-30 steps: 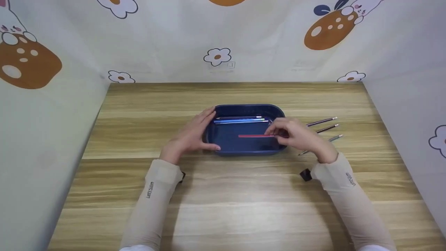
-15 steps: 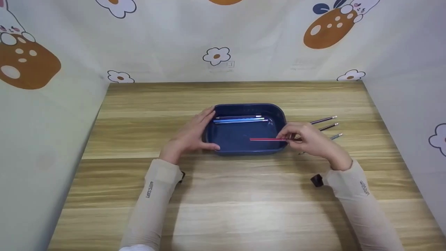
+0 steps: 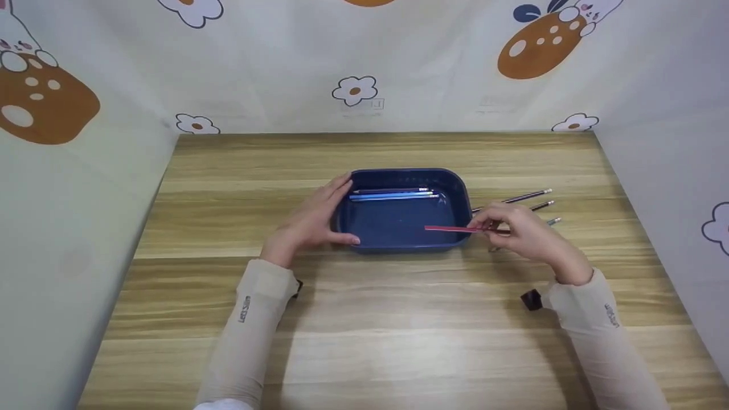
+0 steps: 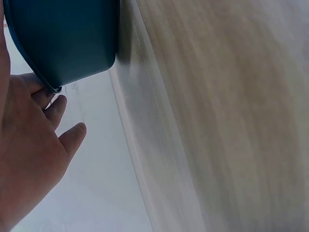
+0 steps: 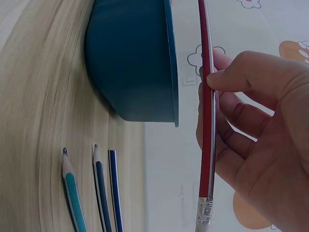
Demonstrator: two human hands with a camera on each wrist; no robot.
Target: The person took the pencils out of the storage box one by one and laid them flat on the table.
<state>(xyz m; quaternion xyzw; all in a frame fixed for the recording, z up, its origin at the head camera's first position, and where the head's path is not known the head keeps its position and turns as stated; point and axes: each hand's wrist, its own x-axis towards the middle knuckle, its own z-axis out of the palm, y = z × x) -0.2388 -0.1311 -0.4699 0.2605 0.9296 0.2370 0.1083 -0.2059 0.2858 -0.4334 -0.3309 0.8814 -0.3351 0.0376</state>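
A dark blue oval-cornered box (image 3: 387,225) stands on the table with a few pencils (image 3: 393,197) lying along its far side. My left hand (image 3: 310,219) rests on its left end, fingers spread at the far corner and thumb on the near rim. Between thumb and fingers, my right hand (image 3: 524,230) pinches a red pencil (image 3: 447,229) just past the box's right end; the left part of the pencil is over the box. In the right wrist view the pencil's metal ferrule (image 5: 205,210) shows below the hand, and its other end is cut off.
Right of the box lie a teal pencil (image 5: 73,193), a dark blue pencil (image 5: 102,191) and a blue pencil (image 5: 116,191), partly hidden by the right hand in the head view. A patterned curtain (image 3: 273,74) surrounds the wooden table (image 3: 364,330).
My right hand has drawn the red pencil rightwards and slightly nearer, from over the middle of the box to its right rim. The left hand and the box stay put.
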